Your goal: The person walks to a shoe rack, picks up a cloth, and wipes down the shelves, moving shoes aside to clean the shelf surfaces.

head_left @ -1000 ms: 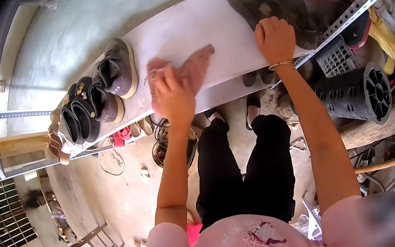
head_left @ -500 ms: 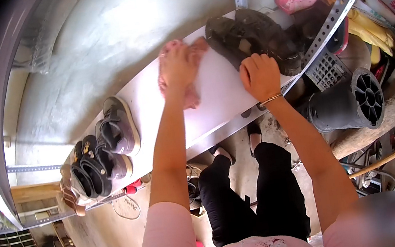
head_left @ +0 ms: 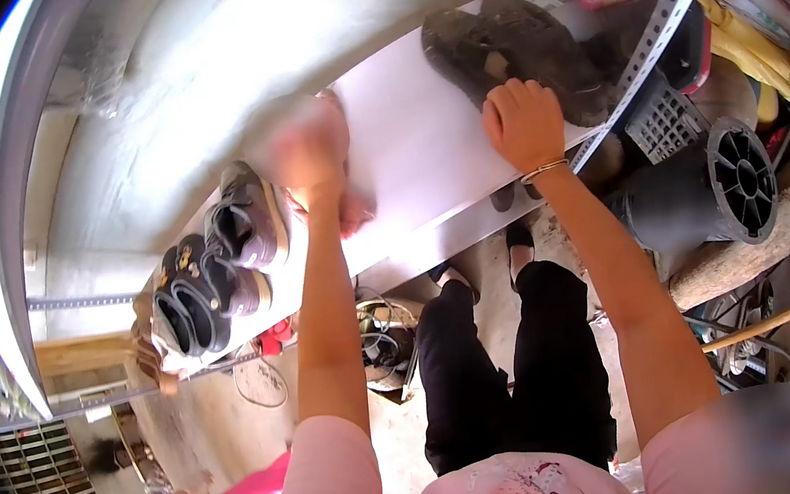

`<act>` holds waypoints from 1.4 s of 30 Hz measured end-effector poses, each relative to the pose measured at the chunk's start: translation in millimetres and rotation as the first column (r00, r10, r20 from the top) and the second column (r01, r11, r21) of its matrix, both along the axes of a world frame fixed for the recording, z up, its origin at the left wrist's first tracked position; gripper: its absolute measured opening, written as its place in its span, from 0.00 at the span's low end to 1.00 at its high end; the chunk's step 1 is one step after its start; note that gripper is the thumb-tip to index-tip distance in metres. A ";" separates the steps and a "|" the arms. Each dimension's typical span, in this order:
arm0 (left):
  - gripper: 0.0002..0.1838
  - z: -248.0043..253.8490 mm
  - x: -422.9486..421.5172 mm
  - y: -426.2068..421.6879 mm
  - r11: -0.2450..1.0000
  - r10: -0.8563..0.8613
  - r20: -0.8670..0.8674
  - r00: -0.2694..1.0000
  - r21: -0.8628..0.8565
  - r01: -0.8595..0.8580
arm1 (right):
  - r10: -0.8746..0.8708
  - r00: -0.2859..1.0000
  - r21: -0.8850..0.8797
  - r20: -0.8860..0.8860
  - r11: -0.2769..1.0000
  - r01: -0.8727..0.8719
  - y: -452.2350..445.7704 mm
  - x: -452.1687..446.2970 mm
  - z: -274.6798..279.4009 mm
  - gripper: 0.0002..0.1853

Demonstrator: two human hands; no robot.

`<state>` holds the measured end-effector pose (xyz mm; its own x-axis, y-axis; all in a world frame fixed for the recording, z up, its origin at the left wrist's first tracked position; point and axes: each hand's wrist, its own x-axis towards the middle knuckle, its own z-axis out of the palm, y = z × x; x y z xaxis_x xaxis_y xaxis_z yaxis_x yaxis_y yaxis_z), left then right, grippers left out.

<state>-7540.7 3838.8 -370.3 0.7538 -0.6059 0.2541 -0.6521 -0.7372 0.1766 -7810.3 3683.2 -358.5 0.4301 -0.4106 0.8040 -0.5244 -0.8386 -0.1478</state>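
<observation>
press the pink cloth (head_left: 357,210), on the shelf (head_left: 400,135), flat and clear of the sneakers (head_left: 255,221), left hand's (head_left: 308,163) grip too blurred to judge, right hand (head_left: 526,122) curled by dark shoes (head_left: 533,46), hold unclear.

So it's a white shelf (head_left: 397,115), bare between the two grips. Pink rag (head_left: 357,214) is lying on it, under the left grip (head_left: 308,163). Left of that grip: grey sneakers (head_left: 249,229), then black shoes (head_left: 198,303) farther out. Big dark shoes (head_left: 534,50) sit just beyond the right grip (head_left: 525,123).
</observation>
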 end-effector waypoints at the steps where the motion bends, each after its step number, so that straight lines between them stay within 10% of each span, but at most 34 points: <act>1: 0.22 -0.9 -13.8 17.8 0.998 -0.030 0.111 0.993 -0.055 0.037 | 0.021 1.000 0.004 0.005 1.000 -0.021 -1.0 0.2 -0.2 0.07; 11: 0.18 -12.1 -125.3 227.5 0.968 -0.172 0.151 0.973 -0.157 0.196 | 0.023 1.000 -0.040 -0.006 0.999 -0.024 -2.4 -1.3 -2.6 0.06; 15: 0.12 -37.5 -116.3 333.4 0.924 -0.067 -0.314 0.947 -0.377 -0.060 | 0.010 0.999 -0.037 -0.040 0.999 -0.012 -2.3 -0.9 -1.8 0.05; 17: 0.11 -25.0 -125.7 359.6 0.964 0.138 -0.300 0.944 0.258 -0.059 | 0.038 0.999 -0.050 -0.024 0.998 -0.039 -2.1 0.4 -3.6 0.05; 19: 0.13 -5.5 -127.7 353.5 0.952 0.259 -0.260 0.930 0.231 -0.200 | 0.025 0.999 -0.055 -0.026 0.998 -0.027 -3.0 -0.8 -2.7 0.04; 25: 0.20 43.3 -123.2 294.4 0.759 -0.034 -0.399 0.916 -0.607 -0.237 | 0.015 0.999 -0.073 -0.038 0.997 -0.018 -2.1 -0.9 -1.2 0.04; 28: 0.34 102.3 -148.9 206.9 0.507 -0.551 -0.279 0.787 -0.860 0.049 | 0.016 0.999 -0.071 -0.046 0.997 -0.019 -0.8 -1.2 -1.3 0.04; 29: 0.33 112.3 -155.0 182.4 0.562 -0.686 -0.395 0.611 -0.821 0.099 | 0.013 0.999 -0.064 -0.049 0.998 -0.016 -1.1 -0.9 -0.1 0.04; 30: 0.30 78.4 -142.6 162.9 0.744 -0.536 -0.221 0.815 -0.579 0.332 | 0.007 0.999 -0.072 -0.054 0.997 -0.011 -1.5 -0.9 0.8 0.04; 32: 0.26 55.1 -125.6 97.4 0.755 -0.655 -0.008 0.755 0.032 0.655 | 0.029 0.999 -0.061 -0.040 0.998 -0.032 -0.6 -0.4 0.8 0.04; 35: 0.21 8.1 -113.8 31.5 0.798 -0.583 0.212 0.784 -0.033 0.602 | 0.035 0.999 -0.061 -0.033 0.997 -0.037 -1.7 0.3 1.4 0.05; 42: 0.24 17.7 -48.7 -74.3 0.916 -0.399 -0.003 0.917 -0.049 0.399 | 0.032 0.999 -0.035 -0.030 0.999 -0.033 -1.7 1.3 2.7 0.06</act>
